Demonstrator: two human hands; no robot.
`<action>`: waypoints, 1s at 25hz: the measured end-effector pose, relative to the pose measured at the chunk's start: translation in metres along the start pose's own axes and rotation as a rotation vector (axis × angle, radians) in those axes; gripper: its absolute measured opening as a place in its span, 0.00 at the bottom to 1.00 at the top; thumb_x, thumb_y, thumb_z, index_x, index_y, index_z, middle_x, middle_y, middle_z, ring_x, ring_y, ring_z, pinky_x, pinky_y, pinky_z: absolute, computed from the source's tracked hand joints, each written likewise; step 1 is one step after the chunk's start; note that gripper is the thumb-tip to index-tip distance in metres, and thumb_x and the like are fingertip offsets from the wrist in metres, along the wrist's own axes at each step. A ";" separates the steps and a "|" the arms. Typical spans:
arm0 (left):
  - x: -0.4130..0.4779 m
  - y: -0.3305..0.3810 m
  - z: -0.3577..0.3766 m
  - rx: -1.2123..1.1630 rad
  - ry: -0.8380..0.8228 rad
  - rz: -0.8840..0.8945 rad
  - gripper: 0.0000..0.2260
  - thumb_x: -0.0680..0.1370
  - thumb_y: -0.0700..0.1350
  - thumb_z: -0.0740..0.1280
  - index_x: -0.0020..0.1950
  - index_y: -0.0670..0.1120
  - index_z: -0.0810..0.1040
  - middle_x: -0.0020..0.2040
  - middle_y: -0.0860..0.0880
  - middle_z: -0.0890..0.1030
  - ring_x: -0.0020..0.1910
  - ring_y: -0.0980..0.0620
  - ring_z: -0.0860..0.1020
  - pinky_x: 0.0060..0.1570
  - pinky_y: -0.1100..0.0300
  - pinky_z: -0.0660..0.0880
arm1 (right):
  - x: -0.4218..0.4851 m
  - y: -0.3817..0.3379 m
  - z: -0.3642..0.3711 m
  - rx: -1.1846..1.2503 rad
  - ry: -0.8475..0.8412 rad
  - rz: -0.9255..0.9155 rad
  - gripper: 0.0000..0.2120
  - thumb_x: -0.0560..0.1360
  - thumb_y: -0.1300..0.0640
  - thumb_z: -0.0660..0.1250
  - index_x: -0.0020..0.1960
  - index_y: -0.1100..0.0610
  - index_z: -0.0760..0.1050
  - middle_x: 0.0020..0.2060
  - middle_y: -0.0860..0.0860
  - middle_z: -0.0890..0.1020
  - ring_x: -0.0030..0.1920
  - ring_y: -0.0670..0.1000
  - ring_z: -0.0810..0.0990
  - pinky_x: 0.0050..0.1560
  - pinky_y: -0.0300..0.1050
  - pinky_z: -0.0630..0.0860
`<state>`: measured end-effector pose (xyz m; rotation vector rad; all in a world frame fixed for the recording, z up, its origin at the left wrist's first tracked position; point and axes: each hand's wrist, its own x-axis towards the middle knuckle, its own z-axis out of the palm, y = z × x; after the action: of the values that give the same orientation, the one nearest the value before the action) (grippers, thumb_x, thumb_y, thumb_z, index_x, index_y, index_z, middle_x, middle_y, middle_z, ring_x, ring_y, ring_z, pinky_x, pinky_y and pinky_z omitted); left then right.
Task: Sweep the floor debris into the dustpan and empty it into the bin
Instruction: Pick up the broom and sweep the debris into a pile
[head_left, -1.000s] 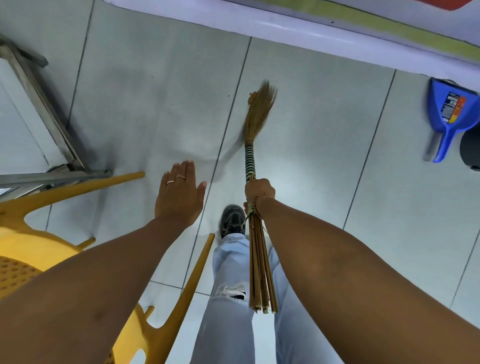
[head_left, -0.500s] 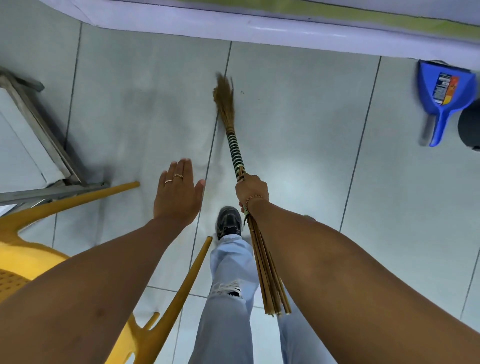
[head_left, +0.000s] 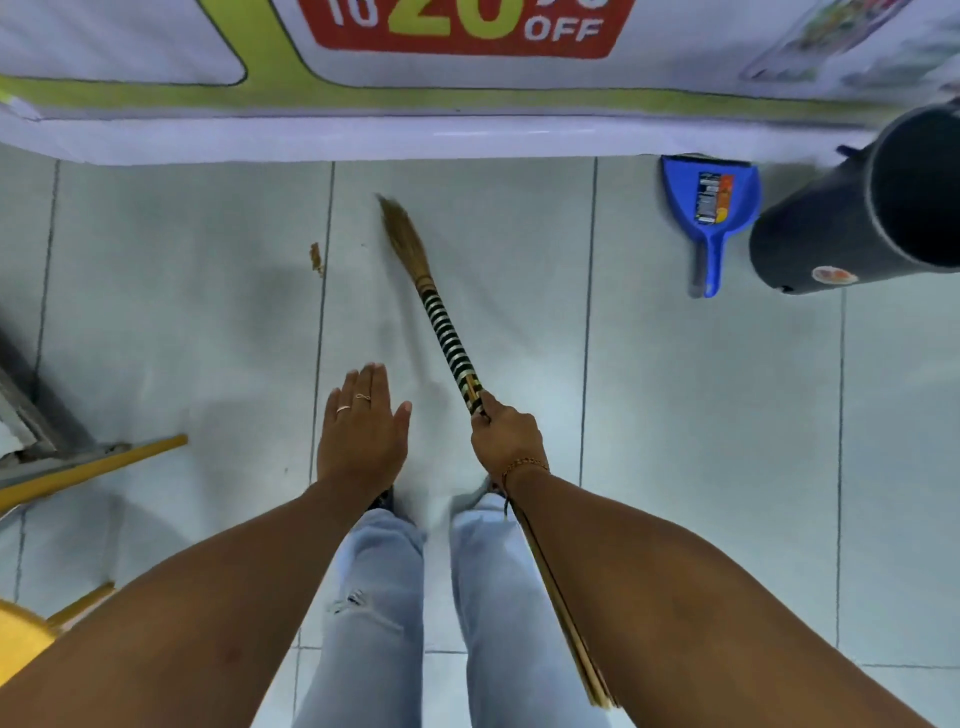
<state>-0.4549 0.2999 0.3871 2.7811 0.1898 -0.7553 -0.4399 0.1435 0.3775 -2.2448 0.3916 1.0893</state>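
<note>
At centre-left of the frame a debris scrap (head_left: 315, 257) lies on the floor (head_left: 156, 322). My left hand (head_left: 360, 431) hovers flat, fingers spread, empty. My right hand (head_left: 506, 439) is my grip, closed around the broom (head_left: 447, 332), whose bristles reach up-left near the scrap. Upper right: dustpan (head_left: 711, 208), just beside the bin (head_left: 852, 218).

Bare forearms; two rings (head_left: 353, 404); gold bracelet (head_left: 524, 463); light-blue ripped jeans (head_left: 379, 597).
</note>
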 end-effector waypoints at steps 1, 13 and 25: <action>0.003 0.021 0.001 0.000 0.008 0.016 0.25 0.80 0.48 0.55 0.73 0.36 0.58 0.73 0.35 0.64 0.73 0.38 0.60 0.73 0.44 0.57 | -0.002 0.011 -0.015 0.023 0.007 0.011 0.21 0.80 0.55 0.52 0.74 0.52 0.63 0.58 0.61 0.80 0.58 0.62 0.77 0.59 0.52 0.76; 0.094 0.253 0.011 0.086 -0.081 0.275 0.26 0.81 0.50 0.52 0.74 0.38 0.52 0.75 0.38 0.58 0.75 0.41 0.56 0.75 0.48 0.54 | 0.041 0.139 -0.190 0.419 0.288 0.343 0.24 0.79 0.43 0.54 0.68 0.57 0.67 0.58 0.64 0.78 0.59 0.64 0.77 0.58 0.51 0.73; 0.276 0.510 0.077 0.048 -0.243 0.286 0.26 0.79 0.49 0.56 0.73 0.37 0.58 0.72 0.37 0.65 0.72 0.41 0.62 0.72 0.47 0.60 | 0.173 0.296 -0.376 0.534 0.309 0.623 0.23 0.79 0.42 0.52 0.63 0.57 0.70 0.55 0.64 0.80 0.56 0.65 0.78 0.57 0.54 0.75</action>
<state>-0.1578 -0.1946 0.2878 2.6467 -0.2689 -1.0179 -0.2527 -0.3239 0.3058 -1.8298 1.4025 0.7745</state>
